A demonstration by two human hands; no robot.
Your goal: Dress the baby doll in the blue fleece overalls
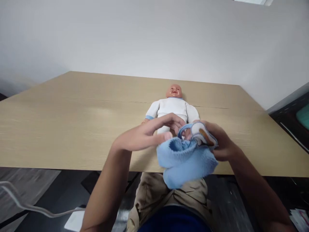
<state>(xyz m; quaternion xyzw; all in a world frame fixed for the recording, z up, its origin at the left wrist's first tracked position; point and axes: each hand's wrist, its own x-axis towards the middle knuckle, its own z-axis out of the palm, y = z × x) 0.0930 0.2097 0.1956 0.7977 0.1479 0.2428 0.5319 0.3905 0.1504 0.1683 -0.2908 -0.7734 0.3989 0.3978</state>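
A light-blue fuzzy cloth garment point(190, 164) with a white patch and a brown mark on it hangs over the table's front edge. My right hand point(218, 140) is closed on its white-patched part from the right. To the left, my left hand point(154, 132) has its thumb and fingers apart; the thumb is by the garment's rolled opening and the fingertips are near a thin blue loop. Whether they touch it I cannot tell. Behind the hands a baby doll point(172, 104) in white clothes with blue trim lies on its back, its lower body partly hidden by my hands.
The doll lies on a wide wooden table point(72, 129) that meets a pale wall point(145, 38). A dark-framed object point(294, 116) stands at the right edge. Below left, a white cable point(36, 209) runs to a white flat object point(74, 220).
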